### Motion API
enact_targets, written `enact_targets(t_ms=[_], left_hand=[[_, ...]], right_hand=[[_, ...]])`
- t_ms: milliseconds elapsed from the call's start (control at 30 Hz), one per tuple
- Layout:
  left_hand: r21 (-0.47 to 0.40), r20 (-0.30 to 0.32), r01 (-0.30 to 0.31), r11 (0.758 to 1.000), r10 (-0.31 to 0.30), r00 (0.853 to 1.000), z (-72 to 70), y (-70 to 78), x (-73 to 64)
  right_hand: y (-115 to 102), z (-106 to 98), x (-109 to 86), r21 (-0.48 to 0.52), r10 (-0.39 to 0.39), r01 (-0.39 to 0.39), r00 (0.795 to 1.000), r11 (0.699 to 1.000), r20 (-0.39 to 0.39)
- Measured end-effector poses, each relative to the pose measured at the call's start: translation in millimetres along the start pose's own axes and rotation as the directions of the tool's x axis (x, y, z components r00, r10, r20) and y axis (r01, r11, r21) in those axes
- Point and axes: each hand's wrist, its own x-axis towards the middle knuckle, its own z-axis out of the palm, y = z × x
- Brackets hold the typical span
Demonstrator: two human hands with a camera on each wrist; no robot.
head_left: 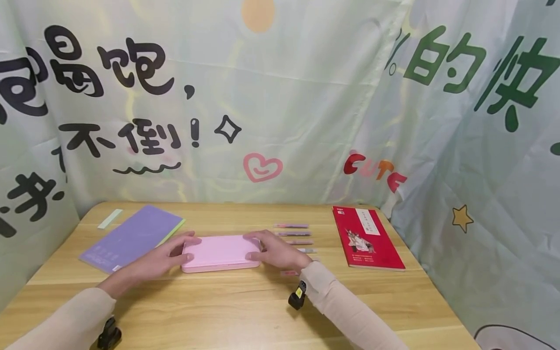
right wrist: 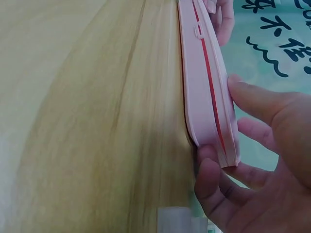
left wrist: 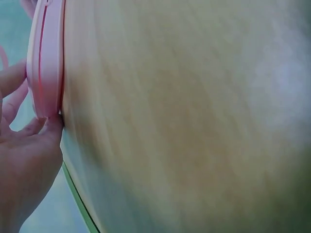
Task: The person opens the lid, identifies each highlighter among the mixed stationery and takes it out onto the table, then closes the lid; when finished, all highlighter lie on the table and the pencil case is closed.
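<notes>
Head view: a flat pink case (head_left: 220, 253) lies shut in the middle of the wooden table (head_left: 245, 311). The left hand (head_left: 164, 255) grips its left end, thumb at the near edge and fingers over the top; the right hand (head_left: 275, 252) holds the right end the same way. A purple notebook (head_left: 131, 237) lies to the left, four pens (head_left: 294, 237) just right of the case, and a red book (head_left: 366, 237) beyond them; its label is too small to read. The backdrop (head_left: 306, 97) reads "CUTE" in red.
</notes>
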Motion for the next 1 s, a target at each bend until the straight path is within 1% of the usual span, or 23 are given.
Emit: enact_targets(t_ms=[100, 200, 333, 500, 633, 700, 733, 833, 933, 1000], left_hand=[[0.0, 0.008, -0.02, 1.0, 0.02, 1.0, -1.0, -0.7, -1.2], [0.004, 0.017, -0.044, 0.999, 0.044, 0.999, -1.8, 0.0, -2.1], [0.039, 0.016, -0.053, 0.998, 0.052, 0.999, -2.3, 2.7, -3.3], [0.029, 0.021, -0.051, 0.998, 0.05, 0.999, -2.6, 4.0, -3.6], [0.036, 0.014, -0.031, 0.999, 0.03, 0.999, -3.6, 3.8, -4.0], [0.036, 0.007, -0.028, 0.999, 0.028, 1.0, -4.9, 4.6, -3.9], [0.039, 0.0, -0.032, 0.999, 0.032, 0.999, -6.0, 5.2, -3.4], [0.033, -0.035, -0.052, 0.998, 0.053, 0.998, -12.9, 9.2, -1.1], [0.042, -0.092, -0.073, 0.996, 0.077, 0.993, -26.2, 14.4, 1.6], [0.059, -0.126, -0.076, 0.995, 0.083, 0.989, -38.4, 17.9, 1.7]], right_hand=[[-1.6, 0.4, 1.3, -0.031, -0.004, 0.005, 1.0, 0.999, 0.018], [-4.3, 0.3, 1.5, -0.084, -0.012, 0.014, 0.999, 0.996, 0.032], [-6.7, 0.9, 2.2, -0.126, -0.031, 0.037, 0.999, 0.991, 0.045], [-7.1, -0.3, 2.7, -0.116, -0.024, 0.03, 0.999, 0.993, 0.047], [-6.8, -1.8, 0.7, -0.094, -0.01, 0.014, 0.999, 0.996, 0.035], [-7.1, -4.2, -1.2, -0.077, -0.01, 0.011, 1.0, 0.997, 0.007], [-8.0, -6.1, -2.9, -0.066, 0.005, -0.006, 1.0, 0.998, -0.016], [-9.0, -17.1, -6.6, -0.015, 0.02, -0.022, 0.994, 1.0, -0.111], [-8.0, -35.4, -12.0, 0.011, 0.026, -0.024, 0.976, 1.0, -0.215], [-4.4, -50.4, -18.0, -0.014, 0.019, -0.025, 0.959, 1.0, -0.284]])
